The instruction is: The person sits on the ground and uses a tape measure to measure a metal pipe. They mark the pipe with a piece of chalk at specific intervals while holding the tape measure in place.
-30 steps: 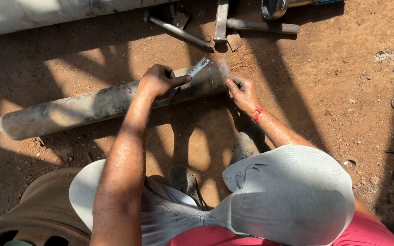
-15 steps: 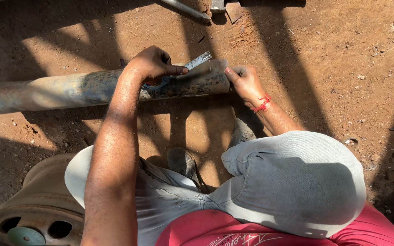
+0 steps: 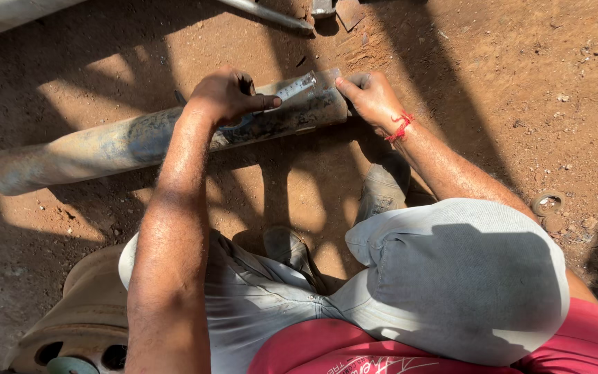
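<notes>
In the head view the left hand [image 3: 224, 95] was curled over the top of a long, rusty metal pipe [image 3: 140, 142] lying on the reddish dirt ground [image 3: 493, 83], its thumb stretched out along the pipe and pressing down a flat steel ruler [image 3: 293, 89]. The ruler lay slantwise on the pipe's upper surface, running from under that thumb toward the pipe's cut end. The right hand [image 3: 374, 99] sat just beyond that end — fingers bunched together, the forefinger tip touching the rim of the pipe close to the ruler's far tip; whether it pinched anything small could not be made out. A red thread [image 3: 401, 127] was tied around the right wrist. Nearer the body than both hands were two dusty shoes [image 3: 382, 190] planted on the ground and the knees in pale grey trousers [image 3: 451, 277]. Below the left elbow sat a worn wheel rim [image 3: 77, 318] — the person seemed seated on it. Beyond the hands, at the top edge, lay a thin metal rod [image 3: 264, 12], well apart from the pipe.
</notes>
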Demonstrator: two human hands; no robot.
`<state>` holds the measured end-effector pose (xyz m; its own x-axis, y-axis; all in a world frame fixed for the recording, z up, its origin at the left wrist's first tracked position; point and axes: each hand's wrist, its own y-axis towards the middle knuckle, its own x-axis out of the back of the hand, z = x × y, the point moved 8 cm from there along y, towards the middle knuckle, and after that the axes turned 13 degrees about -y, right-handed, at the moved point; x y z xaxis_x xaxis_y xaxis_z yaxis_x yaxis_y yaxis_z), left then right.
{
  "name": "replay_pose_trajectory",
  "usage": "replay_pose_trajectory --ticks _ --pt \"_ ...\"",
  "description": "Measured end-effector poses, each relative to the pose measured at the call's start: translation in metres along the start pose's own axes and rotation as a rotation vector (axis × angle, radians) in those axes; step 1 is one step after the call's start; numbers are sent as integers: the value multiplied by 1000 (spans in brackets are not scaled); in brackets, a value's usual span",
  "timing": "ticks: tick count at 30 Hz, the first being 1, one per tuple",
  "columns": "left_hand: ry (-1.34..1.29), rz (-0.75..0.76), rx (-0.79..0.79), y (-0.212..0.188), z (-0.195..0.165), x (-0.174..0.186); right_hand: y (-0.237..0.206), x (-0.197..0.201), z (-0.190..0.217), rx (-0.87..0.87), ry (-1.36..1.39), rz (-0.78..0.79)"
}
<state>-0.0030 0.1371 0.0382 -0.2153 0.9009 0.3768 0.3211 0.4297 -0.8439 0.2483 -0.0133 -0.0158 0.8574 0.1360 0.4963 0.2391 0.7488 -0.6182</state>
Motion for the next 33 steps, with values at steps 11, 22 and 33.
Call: replay_pose_trajectory --ticks 11,22,33 --pt "257 -36 -160 -29 -20 0 -107 45 -12 -29 276 -102" --pt "189 -207 -300 -73 -22 10 -234 138 62 40 -181 -197" --pt "469 -260 -246 -111 15 9 -339 143 130 3 -219 -303"
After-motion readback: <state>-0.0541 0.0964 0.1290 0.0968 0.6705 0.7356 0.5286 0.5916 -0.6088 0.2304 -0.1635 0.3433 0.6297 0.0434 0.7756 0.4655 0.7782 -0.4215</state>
